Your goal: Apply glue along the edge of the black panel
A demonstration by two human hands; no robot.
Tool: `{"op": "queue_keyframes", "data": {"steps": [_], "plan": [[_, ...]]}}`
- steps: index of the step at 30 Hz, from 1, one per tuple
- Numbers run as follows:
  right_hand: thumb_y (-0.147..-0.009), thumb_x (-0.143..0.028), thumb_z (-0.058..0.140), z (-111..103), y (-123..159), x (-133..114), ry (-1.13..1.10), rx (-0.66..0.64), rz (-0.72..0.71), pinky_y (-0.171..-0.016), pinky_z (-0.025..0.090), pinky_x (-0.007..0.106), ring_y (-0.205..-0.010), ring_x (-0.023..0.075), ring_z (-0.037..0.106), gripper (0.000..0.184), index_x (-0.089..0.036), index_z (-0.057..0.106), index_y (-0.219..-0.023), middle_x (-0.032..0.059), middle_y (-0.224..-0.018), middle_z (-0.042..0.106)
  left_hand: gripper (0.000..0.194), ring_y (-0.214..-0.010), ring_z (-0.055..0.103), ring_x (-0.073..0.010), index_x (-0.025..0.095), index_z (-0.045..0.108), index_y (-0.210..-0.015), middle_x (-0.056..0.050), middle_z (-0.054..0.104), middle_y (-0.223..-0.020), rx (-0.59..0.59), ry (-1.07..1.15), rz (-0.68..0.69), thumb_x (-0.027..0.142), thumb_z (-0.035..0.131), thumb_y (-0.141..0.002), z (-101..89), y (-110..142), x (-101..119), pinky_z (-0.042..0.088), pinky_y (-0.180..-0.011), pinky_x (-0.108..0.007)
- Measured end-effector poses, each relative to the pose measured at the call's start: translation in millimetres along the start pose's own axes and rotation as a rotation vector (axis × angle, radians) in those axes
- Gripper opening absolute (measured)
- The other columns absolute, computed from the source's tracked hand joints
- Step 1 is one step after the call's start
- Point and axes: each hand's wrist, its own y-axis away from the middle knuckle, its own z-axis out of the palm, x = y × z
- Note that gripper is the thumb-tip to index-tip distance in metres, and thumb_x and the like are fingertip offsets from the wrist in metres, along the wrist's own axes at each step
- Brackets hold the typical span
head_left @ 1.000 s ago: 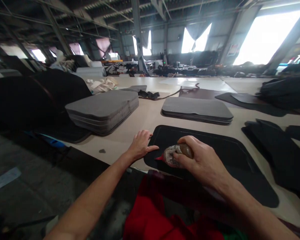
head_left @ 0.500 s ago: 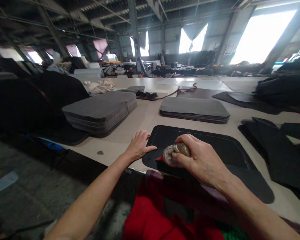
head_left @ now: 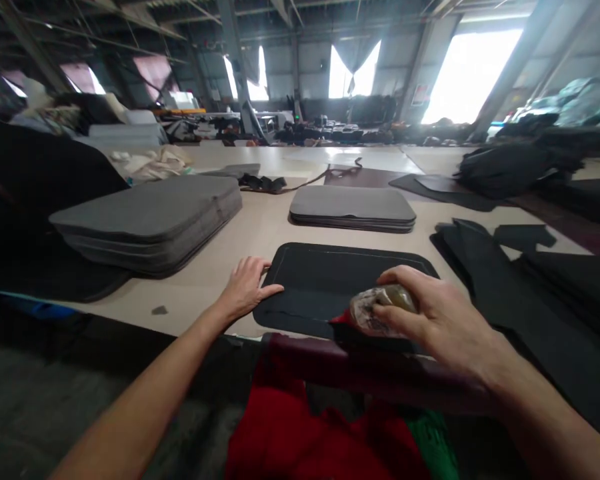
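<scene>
A black rounded panel (head_left: 320, 277) lies flat at the table's near edge, with a thin pale line inside its far and left borders. My left hand (head_left: 244, 287) rests at its left end, thumb over the panel and fingers apart. My right hand (head_left: 443, 317) is wrapped round a squeeze bottle (head_left: 373, 312) with a grimy, whitish wrapping and a red nozzle (head_left: 341, 319). The bottle is tilted, nozzle pointing left and down at the panel's near border. A thin dark line runs along that border, left of the nozzle. The right palm side is hidden.
On the pale table (head_left: 260, 223) stand a tall stack of grey panels (head_left: 150, 213) at left and a lower stack (head_left: 353, 203) behind the black panel. Black cut pieces (head_left: 500, 280) lie at right. A small grey scrap (head_left: 159, 310) lies near the front edge.
My right hand has moved the bottle rightward along the panel's near border. A thin line now shows behind the nozzle. My left hand stays at the panel's left end; the view has turned right.
</scene>
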Motion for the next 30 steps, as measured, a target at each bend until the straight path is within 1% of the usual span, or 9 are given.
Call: {"op": "queue_keyframes", "data": {"steps": [5,10,16,20,24,27,30], "plan": [[-0.086,-0.044,0.06,-19,24,23,-0.01,0.044,0.09,-0.067,0.043,0.032,-0.08,0.0212,0.063,0.026,-0.025,0.064,-0.104,0.0019,-0.095,0.069,0.06,-0.111,0.052,-0.0307,0.017,0.054,-0.121,-0.011,0.058,-0.121,-0.005,0.0,0.011,0.065,0.061,-0.086,-0.8,-2,-1,0.045,-0.095,-0.045],[-0.083,-0.05,0.061,-39,51,50,-0.015,0.089,0.209,-0.062,0.046,0.032,-0.074,0.0227,0.063,0.034,-0.025,0.066,-0.104,0.0026,-0.087,0.069,0.062,-0.113,0.052,-0.0307,0.017,0.055,-0.122,-0.012,0.058,-0.121,-0.023,0.017,-0.014,0.067,0.058,-0.085,0.9,-4,-6,0.044,-0.098,-0.045],[-0.079,-0.057,0.064,-59,83,81,-0.057,0.157,0.374,-0.061,0.049,0.032,-0.074,0.0237,0.065,0.041,-0.026,0.067,-0.103,0.0023,-0.088,0.072,0.067,-0.113,0.053,-0.0317,0.015,0.054,-0.121,-0.013,0.058,-0.121,-0.035,-0.026,0.004,0.072,0.047,-0.087,-1.0,-6,-5,0.042,-0.101,-0.044],[-0.076,-0.058,0.065,-68,99,93,-0.074,0.229,0.468,-0.062,0.049,0.034,-0.074,0.0268,0.066,0.04,-0.025,0.067,-0.099,0.0052,-0.087,0.072,0.066,-0.115,0.051,-0.0309,0.012,0.054,-0.122,-0.014,0.057,-0.121,-0.056,-0.04,0.017,0.069,0.042,-0.092,-4.6,-7,-2,0.041,-0.102,-0.044],[-0.076,-0.055,0.064,-75,113,102,-0.064,0.304,0.548,-0.065,0.049,0.036,-0.079,0.028,0.067,0.039,-0.026,0.066,-0.101,0.007,-0.09,0.073,0.065,-0.115,0.051,-0.0307,0.013,0.053,-0.121,-0.014,0.058,-0.121,-0.061,-0.07,0.005,0.069,0.039,-0.091,-3.8,-9,-4,0.041,-0.103,-0.045],[-0.076,-0.057,0.066,-78,120,108,-0.059,0.315,0.612,-0.068,0.049,0.036,-0.082,0.0285,0.067,0.042,-0.026,0.066,-0.103,0.0073,-0.093,0.072,0.063,-0.115,0.052,-0.0305,0.014,0.054,-0.12,-0.014,0.058,-0.121,-0.075,-0.079,0.001,0.069,0.041,-0.091,-2.2,-10,-6,0.041,-0.102,-0.044],[-0.078,-0.058,0.065,-80,128,113,-0.054,0.333,0.646,-0.069,0.049,0.036,-0.085,0.0289,0.066,0.043,-0.026,0.065,-0.106,0.0085,-0.096,0.072,0.065,-0.114,0.052,-0.0311,0.013,0.055,-0.12,-0.013,0.058,-0.12,-0.08,-0.081,-0.002,0.07,0.041,-0.09,-1.9,-10,-7,0.042,-0.101,-0.045]]}}
